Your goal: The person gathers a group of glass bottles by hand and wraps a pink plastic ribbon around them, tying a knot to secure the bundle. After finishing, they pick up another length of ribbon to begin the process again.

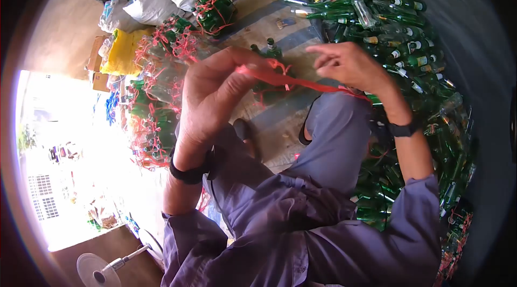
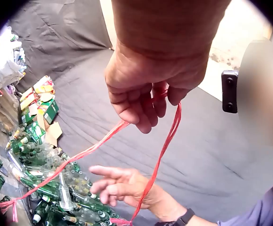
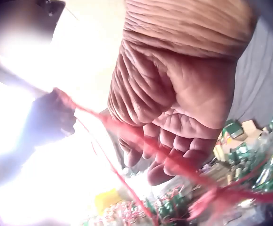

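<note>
Red string (image 1: pixel 293 80): upper middle, sloping
Left hand (image 1: pixel 207 93): pinches string
Right hand (image 1: pixel 353 66): fingers loose, holding nothing
Green bottles (image 1: pixel 401 17): upper right

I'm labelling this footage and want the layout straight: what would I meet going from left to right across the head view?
Yellow sack → left hand pinching a red strip → right hand → black wristband → dark grey sheet.
</note>
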Motion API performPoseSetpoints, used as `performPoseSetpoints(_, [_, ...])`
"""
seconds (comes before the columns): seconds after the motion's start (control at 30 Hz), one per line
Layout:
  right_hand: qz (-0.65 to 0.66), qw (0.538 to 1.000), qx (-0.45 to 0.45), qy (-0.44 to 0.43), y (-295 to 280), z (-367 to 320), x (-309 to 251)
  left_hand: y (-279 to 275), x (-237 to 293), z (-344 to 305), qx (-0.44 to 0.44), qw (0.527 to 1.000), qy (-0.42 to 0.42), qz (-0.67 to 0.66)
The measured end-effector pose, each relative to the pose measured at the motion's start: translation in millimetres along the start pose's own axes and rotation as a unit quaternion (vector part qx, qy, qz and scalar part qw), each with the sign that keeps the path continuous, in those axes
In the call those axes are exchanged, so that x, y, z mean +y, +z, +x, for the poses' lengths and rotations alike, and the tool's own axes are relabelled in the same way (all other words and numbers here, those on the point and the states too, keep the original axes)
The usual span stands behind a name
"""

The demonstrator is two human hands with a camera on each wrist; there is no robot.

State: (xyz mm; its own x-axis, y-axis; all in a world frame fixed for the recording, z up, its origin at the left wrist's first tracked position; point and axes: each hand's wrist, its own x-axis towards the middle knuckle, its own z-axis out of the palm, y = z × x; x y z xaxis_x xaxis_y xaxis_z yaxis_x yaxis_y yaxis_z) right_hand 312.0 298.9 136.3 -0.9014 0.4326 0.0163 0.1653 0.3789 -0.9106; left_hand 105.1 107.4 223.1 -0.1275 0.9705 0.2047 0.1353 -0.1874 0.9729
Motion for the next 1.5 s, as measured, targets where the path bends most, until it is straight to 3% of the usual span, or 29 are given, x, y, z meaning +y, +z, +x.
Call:
performPoseSetpoints(0.13, [-0.016,0.993,-0.108,-0.039,55,43,2,4,10,-13,-0.028,0.999,0.035,-0.007])
performPoseSetpoints(0.2, [0.008,0.987,-0.141,-0.074,71,51,5,4,14,-18,-0.075,0.991,0.108,0.029])
performPoseSetpoints(0.23, [0.01,0.987,-0.143,-0.074,74,52,7,4,17,-26,-0.058,0.994,0.089,0.019])
performPoseSetpoints(0.3, [-0.073,0.982,-0.164,0.054,75,51,13,0,16,-34,-0.066,0.993,0.096,0.001])
performPoseSetpoints(0.4, [-0.067,0.99,-0.124,0.019,74,43,23,-5,11,-44,-0.063,0.993,0.097,-0.037])
performPoseSetpoints(0.47, [-0.058,0.989,-0.136,0.024,70,34,21,-13,4,-49,-0.112,0.989,0.099,-0.013])
performPoseSetpoints(0.5, [-0.002,0.993,-0.114,0.025,70,26,11,-11,0,-54,-0.111,0.989,0.1,-0.014])
performPoseSetpoints(0.57, [0.097,0.987,-0.108,0.066,67,15,-7,-8,-14,-66,0.024,0.984,-0.093,-0.153])
performPoseSetpoints(0.67, [0.078,0.996,-0.048,-0.001,82,-5,-18,-20,-79,-66,0.109,0.966,-0.194,-0.131])
performPoseSetpoints(0.73, [0.066,0.995,-0.073,-0.035,91,-13,-23,-24,-124,-70,0.131,0.959,-0.23,-0.104])
performPoseSetpoints(0.8, [0.022,0.987,-0.068,-0.141,108,-21,-33,-30,-160,-73,0.153,0.948,-0.268,-0.078])
performPoseSetpoints(0.9, [0.08,0.975,-0.098,-0.18,133,-37,-43,-33,-207,-76,0.18,0.906,-0.365,-0.113])
performPoseSetpoints(1.03, [0.043,0.969,-0.122,-0.211,157,-46,-55,-10,-257,-79,0.107,0.917,-0.378,-0.064])
performPoseSetpoints(1.13, [-0.022,0.954,-0.183,-0.237,174,-48,-57,13,-262,-76,0.113,0.894,-0.416,-0.126])
performPoseSetpoints(1.33, [0.033,0.941,-0.193,-0.276,208,-52,-58,24,-268,-72,0.075,0.825,-0.478,-0.292])
performPoseSetpoints(1.43, [0.009,0.943,-0.198,-0.267,214,-52,-56,25,-268,-77,0.042,0.845,-0.447,-0.291])
performPoseSetpoints(1.5, [0.0,0.939,-0.207,-0.274,217,-53,-56,33,-269,-79,0.103,0.896,-0.423,-0.091])
